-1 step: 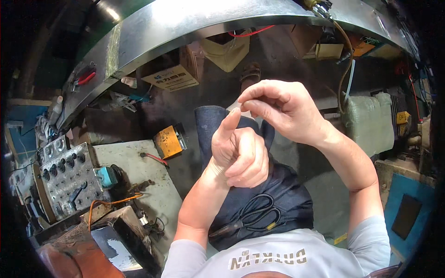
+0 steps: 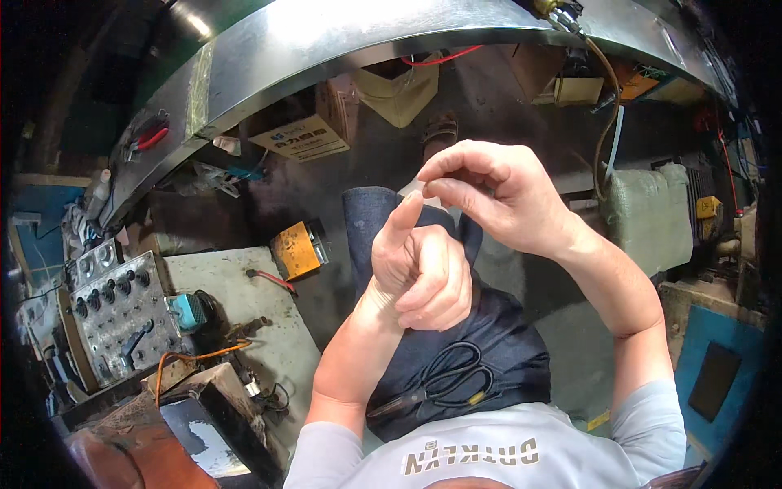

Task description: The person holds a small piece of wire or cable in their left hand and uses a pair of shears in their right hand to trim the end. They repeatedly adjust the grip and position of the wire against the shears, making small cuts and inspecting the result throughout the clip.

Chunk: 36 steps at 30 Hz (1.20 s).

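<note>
One pair of metal scissors with large black loop handles (image 2: pixel 420 394) lies unheld on dark blue denim trousers (image 2: pixel 517 342), at six o'clock from both hands. Beyond, the bare left hand (image 2: pixel 423 273) has its thumb raised and fingers curled; whether they enclose anything, I cannot tell. At two o'clock from it, the bare right hand (image 2: pixel 513 196) has thumb and forefinger nearly together beside that thumb; any tiny piece between them is indiscernible. Fingertip work looks under way; no finished result shows, so what remains cannot be judged. Farther, at twelve o'clock, curves a shiny steel bench (image 2: pixel 326 28).
</note>
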Motion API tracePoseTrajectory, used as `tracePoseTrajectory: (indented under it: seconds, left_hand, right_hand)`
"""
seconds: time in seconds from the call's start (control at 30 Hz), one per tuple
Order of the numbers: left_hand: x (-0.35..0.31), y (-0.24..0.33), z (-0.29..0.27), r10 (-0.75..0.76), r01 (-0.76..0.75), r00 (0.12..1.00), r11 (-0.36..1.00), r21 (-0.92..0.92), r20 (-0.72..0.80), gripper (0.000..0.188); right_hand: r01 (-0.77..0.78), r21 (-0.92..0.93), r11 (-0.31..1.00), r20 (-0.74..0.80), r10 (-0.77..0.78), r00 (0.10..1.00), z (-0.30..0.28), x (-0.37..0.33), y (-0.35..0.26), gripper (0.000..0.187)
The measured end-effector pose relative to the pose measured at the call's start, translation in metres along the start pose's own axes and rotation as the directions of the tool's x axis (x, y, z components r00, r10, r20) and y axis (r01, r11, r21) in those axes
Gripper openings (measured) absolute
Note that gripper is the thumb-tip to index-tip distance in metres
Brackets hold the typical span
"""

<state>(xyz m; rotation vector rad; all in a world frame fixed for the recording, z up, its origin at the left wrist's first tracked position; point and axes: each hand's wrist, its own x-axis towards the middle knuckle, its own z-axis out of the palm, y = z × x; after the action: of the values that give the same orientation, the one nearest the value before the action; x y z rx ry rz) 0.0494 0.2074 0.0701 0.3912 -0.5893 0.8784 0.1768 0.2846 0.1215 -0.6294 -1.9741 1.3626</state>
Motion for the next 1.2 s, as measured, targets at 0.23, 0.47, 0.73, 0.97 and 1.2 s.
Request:
tracePoseTrajectory:
  seconds: [0.23, 0.47, 0.73, 0.97, 1.2]
  left_hand:
    - [0.000, -0.001, -0.003, 0.002, -0.003, 1.000, 1.000, 0.031, 0.026, 0.083]
    - [-0.001, -0.001, 0.007, -0.034, 0.040, 0.996, 0.997, 0.072, -0.088, 0.082]
    - [0.002, -0.002, 0.008, -0.099, 0.107, 0.986, 0.993, 0.057, -0.132, 0.082]
    - [0.004, -0.010, 0.005, -0.106, 0.129, 0.973, 0.986, 0.102, -0.204, 0.086]
    - [0.010, -0.009, 0.004, 0.015, 0.047, 0.964, 0.973, 0.224, -0.266, 0.089]
  right_hand:
    - [0.099, -0.041, 0.994, 0.014, -0.098, 0.995, 0.000, 0.001, -0.005, 0.012]
    - [0.240, -0.314, 0.919, 0.113, -0.215, 0.970, -0.006, 0.000, -0.012, 0.009]
    - [0.372, -0.396, 0.840, 0.130, -0.349, 0.928, -0.013, -0.005, -0.012, 0.018]
    - [0.268, -0.338, 0.902, -0.049, -0.301, 0.952, -0.004, -0.013, 0.001, 0.013]
    - [-0.186, 0.143, 0.972, -0.199, 0.212, 0.957, -0.005, -0.035, 0.035, 0.012]
